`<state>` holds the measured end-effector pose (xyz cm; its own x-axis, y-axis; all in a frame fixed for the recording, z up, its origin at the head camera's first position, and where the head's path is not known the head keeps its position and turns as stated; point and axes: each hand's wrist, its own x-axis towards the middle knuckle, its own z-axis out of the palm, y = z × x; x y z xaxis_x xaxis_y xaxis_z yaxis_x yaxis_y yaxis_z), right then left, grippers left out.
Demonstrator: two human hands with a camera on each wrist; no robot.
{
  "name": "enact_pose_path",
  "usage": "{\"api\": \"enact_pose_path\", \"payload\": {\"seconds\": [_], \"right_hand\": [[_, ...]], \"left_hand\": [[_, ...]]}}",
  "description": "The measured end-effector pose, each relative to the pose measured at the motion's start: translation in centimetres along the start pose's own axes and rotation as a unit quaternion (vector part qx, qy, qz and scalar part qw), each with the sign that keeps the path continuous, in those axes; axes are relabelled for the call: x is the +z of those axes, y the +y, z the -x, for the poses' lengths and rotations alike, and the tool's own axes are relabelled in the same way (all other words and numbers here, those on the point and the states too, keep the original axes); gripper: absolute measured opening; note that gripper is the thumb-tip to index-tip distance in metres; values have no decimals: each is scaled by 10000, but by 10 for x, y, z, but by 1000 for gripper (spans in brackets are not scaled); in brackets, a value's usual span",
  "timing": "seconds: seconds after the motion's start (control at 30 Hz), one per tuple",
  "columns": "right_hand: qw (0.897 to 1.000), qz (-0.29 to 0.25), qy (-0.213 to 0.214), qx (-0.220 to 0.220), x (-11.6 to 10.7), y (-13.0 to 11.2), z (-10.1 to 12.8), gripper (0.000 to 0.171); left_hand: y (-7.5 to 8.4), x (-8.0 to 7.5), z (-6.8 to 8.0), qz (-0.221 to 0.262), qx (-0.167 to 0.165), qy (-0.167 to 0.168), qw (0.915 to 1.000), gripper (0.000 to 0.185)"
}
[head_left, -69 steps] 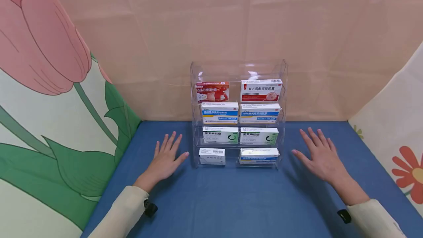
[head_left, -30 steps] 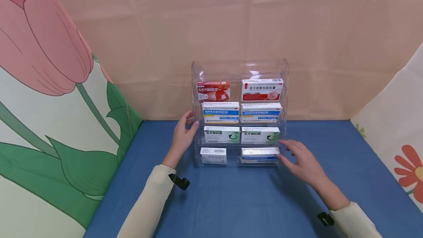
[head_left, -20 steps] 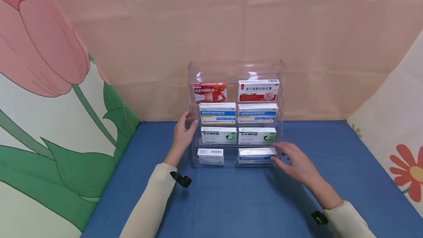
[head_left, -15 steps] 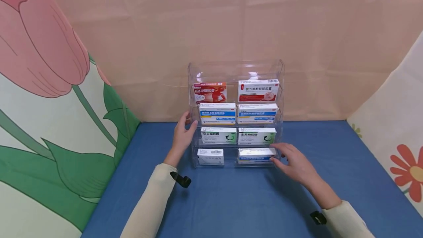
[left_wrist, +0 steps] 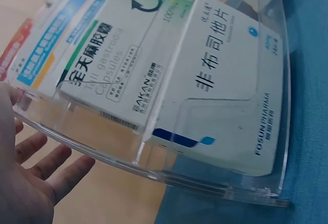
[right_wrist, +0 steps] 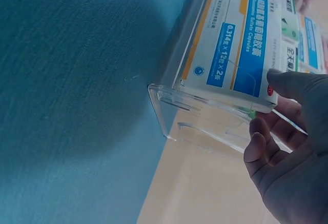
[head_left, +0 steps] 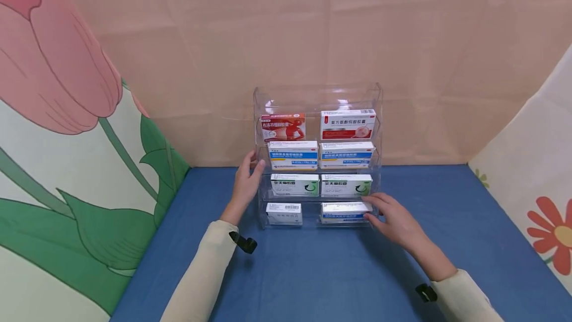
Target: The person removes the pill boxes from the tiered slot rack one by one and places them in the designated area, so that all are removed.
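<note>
A clear plastic display rack (head_left: 315, 94) holds medicine boxes in tiers. My left hand (head_left: 245, 185) grips its left side edge, the thumb at the front and the other fingers outside the wall. At the bottom right sits a white and blue glucosamine capsule box (right_wrist: 233, 44). My right hand (head_left: 397, 220) pinches that box's right end, thumb on the printed front and index finger at the end; the other fingers curl loosely. The box still lies in its slot. A white febuxostat box (left_wrist: 220, 85) occupies the bottom left slot.
Higher tiers carry green and white capsule boxes (head_left: 295, 185), blue and white boxes (head_left: 292, 155), a red box (head_left: 283, 127) and a red and white box (head_left: 348, 124). Blue cloth covers the table (head_left: 304, 282); a beige cloth backdrop (head_left: 214, 63) hangs behind the rack.
Both hands have moved from spread beside the rack inward to it. The left took hold of the left edge; the right reached the bottom right box and edged further onto its end.
</note>
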<state>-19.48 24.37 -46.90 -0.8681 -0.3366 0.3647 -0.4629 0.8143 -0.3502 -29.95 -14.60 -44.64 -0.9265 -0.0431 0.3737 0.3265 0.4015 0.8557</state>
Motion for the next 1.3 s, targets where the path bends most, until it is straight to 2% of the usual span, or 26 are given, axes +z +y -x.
{"api": "enact_pose_path", "payload": {"seconds": [0.43, 0.7, 0.87, 1.13, 1.3], "right_hand": [[9990, 149, -267, 332, -3, -6, -9, 39], [9993, 175, -308, 129, -5, -5, -11, 39], [9995, -24, -307, 4, -11, -6, -11, 33], [9982, -450, -341, 191, -22, -10, -9, 31], [9981, -594, -148, 5, -33, -13, -11, 32]], "left_hand": [[12, -4, -8, 246, -74, -90, 9996, 52], [15, -1, -14, 368, -146, -57, 9992, 50], [15, 1, -15, 359, -208, -119, 9991, 51], [14, 4, -17, 361, 38, -240, 9991, 52], [16, 3, -19, 549, -159, -232, 9981, 54]]}}
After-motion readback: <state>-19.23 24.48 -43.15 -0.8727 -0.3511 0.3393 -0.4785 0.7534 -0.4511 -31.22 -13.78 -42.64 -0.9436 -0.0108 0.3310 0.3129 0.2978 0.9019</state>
